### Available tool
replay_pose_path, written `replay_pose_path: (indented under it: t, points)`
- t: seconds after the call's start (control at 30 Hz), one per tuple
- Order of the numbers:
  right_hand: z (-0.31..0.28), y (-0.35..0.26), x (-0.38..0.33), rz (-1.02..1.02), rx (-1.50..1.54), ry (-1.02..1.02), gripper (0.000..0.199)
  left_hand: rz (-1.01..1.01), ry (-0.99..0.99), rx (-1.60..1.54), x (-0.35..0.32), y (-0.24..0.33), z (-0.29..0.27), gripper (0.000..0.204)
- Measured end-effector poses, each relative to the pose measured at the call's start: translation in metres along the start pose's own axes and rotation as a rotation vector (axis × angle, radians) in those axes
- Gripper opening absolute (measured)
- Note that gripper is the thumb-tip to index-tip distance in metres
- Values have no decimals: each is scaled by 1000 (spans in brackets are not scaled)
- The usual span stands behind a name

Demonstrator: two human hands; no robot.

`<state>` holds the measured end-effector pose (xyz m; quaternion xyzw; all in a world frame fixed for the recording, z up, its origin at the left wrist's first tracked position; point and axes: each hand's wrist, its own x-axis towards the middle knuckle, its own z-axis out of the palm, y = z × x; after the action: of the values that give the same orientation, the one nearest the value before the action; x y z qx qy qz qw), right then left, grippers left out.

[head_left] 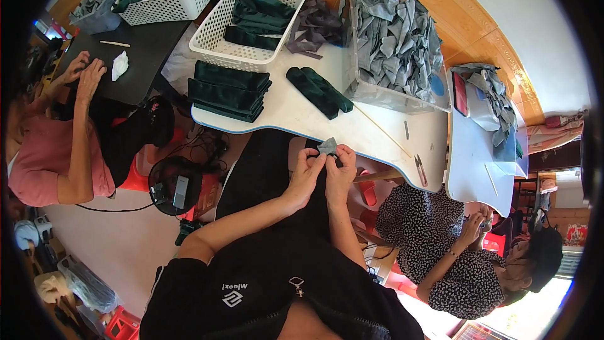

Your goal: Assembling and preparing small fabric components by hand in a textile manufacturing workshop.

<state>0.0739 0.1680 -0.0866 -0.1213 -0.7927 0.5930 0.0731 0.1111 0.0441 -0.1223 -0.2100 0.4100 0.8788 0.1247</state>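
Both your hands are together just off the near edge of the white table (377, 141), above your dark-clothed lap. Your left hand (306, 170) has thumb and fingers closed in a narrow pinch on a small grey cloth piece (328, 146); your right hand (341, 167) pinches the same piece from the other side. The cloth stands up in a small peak between your fingertips. A dark patch shows below it; too small to identify.

On the table, left of your hands: a stack of folded dark green cloth (228, 91). Straight beyond your hands: two dark green strips (319, 92), side by side and slanted. Far left: a white perforated basket (242, 60), with more green cloth in it. Beside the basket, on its right: a loose dark grey cloth heap (316, 22). Far right: a clear bin (390, 97), piled with grey cloth. A thin pale stick (384, 127) runs from near the strips toward the snips (421, 170), which lie near the table's right end.

To your left, a co-worker in a pink top (56, 167) has both hands at a black table (141, 66). To your right, a co-worker in a patterned dress (462, 283) has both hands raised close together; you cannot tell what they hold.
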Motion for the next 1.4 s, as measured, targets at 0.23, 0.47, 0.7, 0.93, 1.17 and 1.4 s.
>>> replay_pose_path:
  t: [0.23,0.47,0.7,0.93,1.17,1.4]
  points:
    - [2,8,-12,-94,-174,41,29,386,74,470,17,36,8,28]
    - [15,42,-49,213,391,-153,25,524,16,730,50,74,-19,28]
    - [4,53,-65,210,205,-361,20,495,-198,967,54,75,-43,31]
    - [16,41,-100,391,231,-548,11,408,-370,1065,58,89,-63,35]
    - [10,13,-111,726,1038,-838,20,372,-592,886,30,107,-50,30]
    - [-2,16,-61,686,1608,-706,40,617,-268,682,12,118,-13,35]
